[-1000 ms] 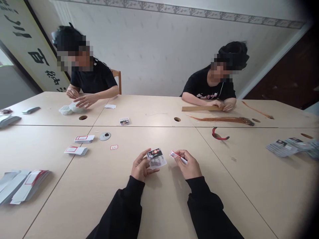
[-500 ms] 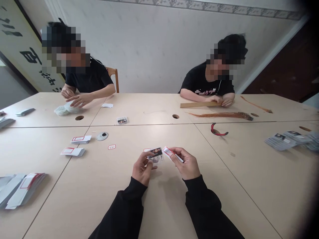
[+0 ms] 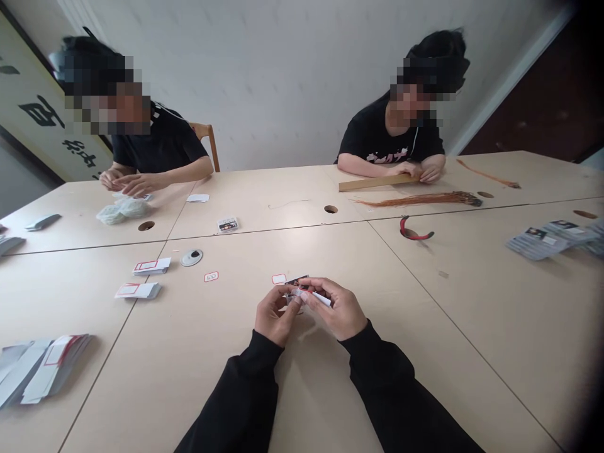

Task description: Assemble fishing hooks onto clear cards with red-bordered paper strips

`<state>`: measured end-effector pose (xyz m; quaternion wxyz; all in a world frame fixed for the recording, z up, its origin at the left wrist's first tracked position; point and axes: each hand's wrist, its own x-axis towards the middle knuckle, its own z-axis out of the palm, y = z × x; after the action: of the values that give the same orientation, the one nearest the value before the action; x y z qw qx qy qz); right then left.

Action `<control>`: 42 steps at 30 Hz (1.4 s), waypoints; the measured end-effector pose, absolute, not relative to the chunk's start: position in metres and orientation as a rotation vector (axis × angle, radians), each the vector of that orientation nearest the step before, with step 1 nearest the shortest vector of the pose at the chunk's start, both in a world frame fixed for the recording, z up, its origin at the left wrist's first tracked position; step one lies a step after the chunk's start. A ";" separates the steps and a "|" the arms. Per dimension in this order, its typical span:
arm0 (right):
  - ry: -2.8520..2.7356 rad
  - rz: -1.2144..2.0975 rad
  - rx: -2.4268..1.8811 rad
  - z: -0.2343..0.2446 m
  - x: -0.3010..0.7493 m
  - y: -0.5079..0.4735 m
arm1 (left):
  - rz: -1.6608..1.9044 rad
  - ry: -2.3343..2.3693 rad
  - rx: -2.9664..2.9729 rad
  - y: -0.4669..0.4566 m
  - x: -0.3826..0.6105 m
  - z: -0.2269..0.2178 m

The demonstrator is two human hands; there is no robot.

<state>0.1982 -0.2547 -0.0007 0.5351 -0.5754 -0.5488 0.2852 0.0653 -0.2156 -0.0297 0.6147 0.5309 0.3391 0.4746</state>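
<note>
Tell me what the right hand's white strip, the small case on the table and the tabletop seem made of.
White strip: probably paper, matt white with red print.
Small case: likely plastic, pale and seemingly translucent around its dark label.
Tabletop: perhaps laminated board, its smooth pale surface reflecting light softly.

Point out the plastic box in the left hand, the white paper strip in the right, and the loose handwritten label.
Plastic box [image 3: 295, 281]: head view, on its black label.
White paper strip [image 3: 323, 299]: head view, on its white end.
Handwritten label [image 3: 211, 276]: head view, on its middle.
</note>
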 end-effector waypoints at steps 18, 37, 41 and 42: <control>-1.060 0.731 -1.485 0.014 0.198 -0.259 | 1.008 0.704 0.867 -0.213 0.061 -0.016; -1.115 0.707 -1.579 0.018 0.193 -0.262 | 0.982 0.720 0.798 -0.210 0.059 -0.016; -1.101 0.695 -1.602 0.019 0.192 -0.263 | 0.992 0.709 0.837 -0.212 0.060 -0.015; -1.108 0.689 -1.608 0.019 0.193 -0.263 | 0.989 0.707 0.850 -0.213 0.060 -0.015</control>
<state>0.1927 -0.2629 0.0189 0.5101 -0.6679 -0.4602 0.2862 0.0605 -0.2125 -0.0151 0.7373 0.3871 0.3219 0.4505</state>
